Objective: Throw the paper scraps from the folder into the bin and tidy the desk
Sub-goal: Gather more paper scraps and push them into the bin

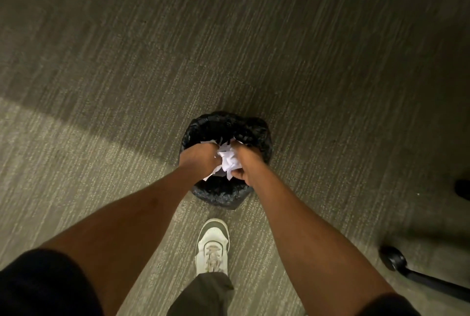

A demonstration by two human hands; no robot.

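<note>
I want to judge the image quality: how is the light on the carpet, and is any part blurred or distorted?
Head view: dim overall; a brighter band crosses the carpet at lower left, with shadow above it. The white paper scraps between both hands look overexposed, without detail. The chair caster at right is smeared by blur. Wide-angle stretching enlarges the forearms near the bottom edge.

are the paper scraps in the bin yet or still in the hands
Still in hand: the white paper scraps are bunched between the left hand and right hand, above the bin.
</note>
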